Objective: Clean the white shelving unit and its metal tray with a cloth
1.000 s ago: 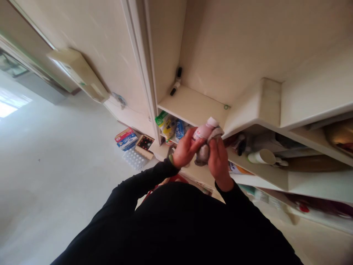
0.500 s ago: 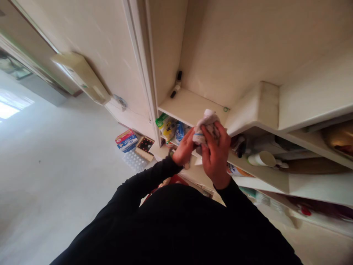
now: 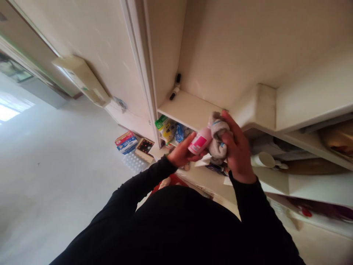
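A pink bottle (image 3: 199,141) with a bright pink label lies tilted in my left hand (image 3: 180,152), whose fingers and thumb close around its lower end. My right hand (image 3: 239,152) grips a crumpled greyish-white cloth (image 3: 218,141). That cloth presses against the upper end of the bottle and hides its top. Both hands are in front of the shelf unit, just over the edge of a white shelf (image 3: 190,106).
A black-and-white object (image 3: 175,87) lies in the shelf's back corner. Below are a green-and-yellow packet (image 3: 166,129) and a blue packet (image 3: 179,133). A white cup (image 3: 264,160) is on the right. A red-and-blue box (image 3: 126,141) stands at floor level, left.
My right hand has moved right with the cloth, uncovering the bottle's pink body and label. The bottle now tilts across my left hand instead of being wrapped in the cloth.
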